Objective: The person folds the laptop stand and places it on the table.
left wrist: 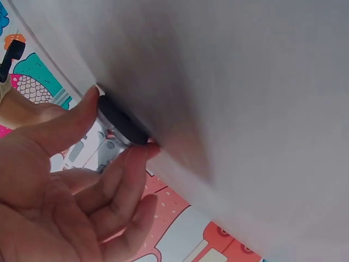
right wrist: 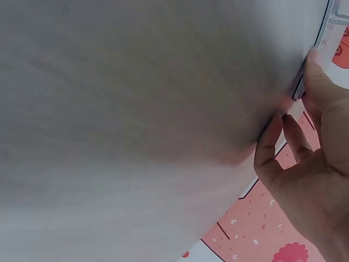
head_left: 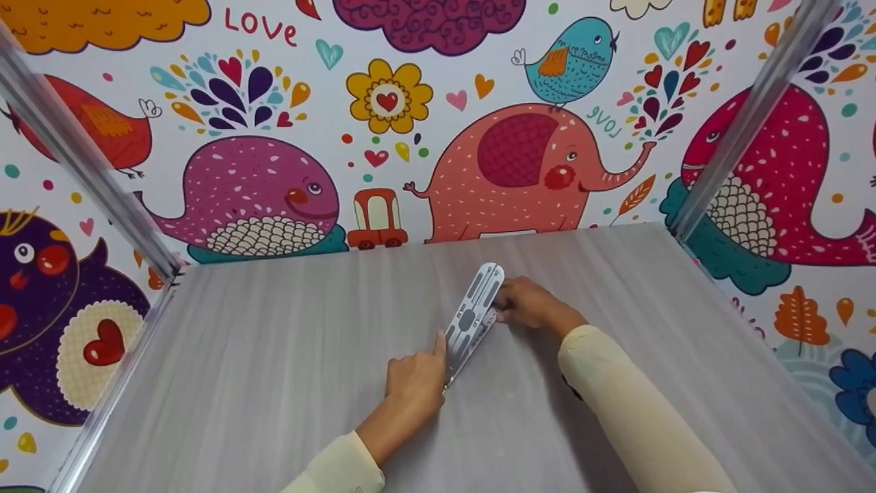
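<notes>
A long, narrow silver stand (head_left: pixel 472 311) with rounded ends, grey pads and slots is held at a slant just above the table. My left hand (head_left: pixel 416 376) grips its near end; the left wrist view has the thumb and fingers pinching either side of a black rounded end piece (left wrist: pixel 122 121). At the far right side my right hand (head_left: pixel 535 302) holds the stand's edge. In the right wrist view the right thumb (right wrist: pixel 322 79) lies along a thin edge strip (right wrist: pixel 299 87), with the other fingers bent below it. The stand's underside is mostly hidden.
The grey wood-grain table (head_left: pixel 274 356) spreads out around both hands. Behind it stands a wall (head_left: pixel 383 157) printed with cartoon animals. Metal posts (head_left: pixel 89 150) rise at the table's back left and back right (head_left: pixel 746 130) corners.
</notes>
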`<state>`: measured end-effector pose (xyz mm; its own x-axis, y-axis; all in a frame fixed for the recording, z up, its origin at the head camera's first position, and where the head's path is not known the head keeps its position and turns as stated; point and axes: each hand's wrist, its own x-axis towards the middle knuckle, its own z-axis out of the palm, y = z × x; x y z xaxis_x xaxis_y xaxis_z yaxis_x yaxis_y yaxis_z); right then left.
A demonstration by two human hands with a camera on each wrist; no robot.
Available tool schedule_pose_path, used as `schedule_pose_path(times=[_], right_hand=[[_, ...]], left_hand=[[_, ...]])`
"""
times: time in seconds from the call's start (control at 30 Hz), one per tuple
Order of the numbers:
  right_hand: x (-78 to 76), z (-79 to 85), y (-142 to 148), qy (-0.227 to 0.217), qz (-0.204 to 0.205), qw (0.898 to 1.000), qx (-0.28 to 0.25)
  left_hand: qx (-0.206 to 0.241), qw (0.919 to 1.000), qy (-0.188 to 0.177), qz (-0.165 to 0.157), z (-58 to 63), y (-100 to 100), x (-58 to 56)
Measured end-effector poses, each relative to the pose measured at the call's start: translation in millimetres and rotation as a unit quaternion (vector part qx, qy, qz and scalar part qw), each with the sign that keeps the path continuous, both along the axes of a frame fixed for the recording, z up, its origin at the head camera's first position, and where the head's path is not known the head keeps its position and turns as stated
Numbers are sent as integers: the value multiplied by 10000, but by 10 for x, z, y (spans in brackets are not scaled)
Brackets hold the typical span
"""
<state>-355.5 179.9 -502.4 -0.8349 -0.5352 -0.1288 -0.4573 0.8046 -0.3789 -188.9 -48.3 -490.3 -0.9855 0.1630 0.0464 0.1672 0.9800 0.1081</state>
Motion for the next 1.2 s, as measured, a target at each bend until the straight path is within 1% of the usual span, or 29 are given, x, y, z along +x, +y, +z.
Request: schedule_pose_path(times=[0.13,0.27,0.37,0.5,0.7,0.87,1.03,1.13,1.2], right_hand=[[-3,-13,-1,116,-23,9999,-59],[-17,3,-38,-12,-246,9997,16],[-28,18,-61,-113,-470,9988,92],[-31,28,-63,-194,-555,9981,157],[3,57,-58,-172,-622,9979,87],[76,52,-29,-111,-547,9984,88],[161,53,11,57,-457,9988,148],[211,59,33,161,-319,9993,148],[244,59,56,184,-246,9994,132]], left_hand=[[13,9999,91,-61,-15,-6,3],[5,9999,130,-80,-18,2,4],[-9,9999,82,-90,-11,13,4],[-76,10000,13,-56,-15,15,18],[-223,9993,218,-187,-21,-53,16],[-193,9987,357,-323,-34,-162,-43],[-11,9986,320,-425,-50,-290,-116],[108,9985,178,-511,-51,-378,-172],[198,9980,-1,-608,-45,-438,-220]])
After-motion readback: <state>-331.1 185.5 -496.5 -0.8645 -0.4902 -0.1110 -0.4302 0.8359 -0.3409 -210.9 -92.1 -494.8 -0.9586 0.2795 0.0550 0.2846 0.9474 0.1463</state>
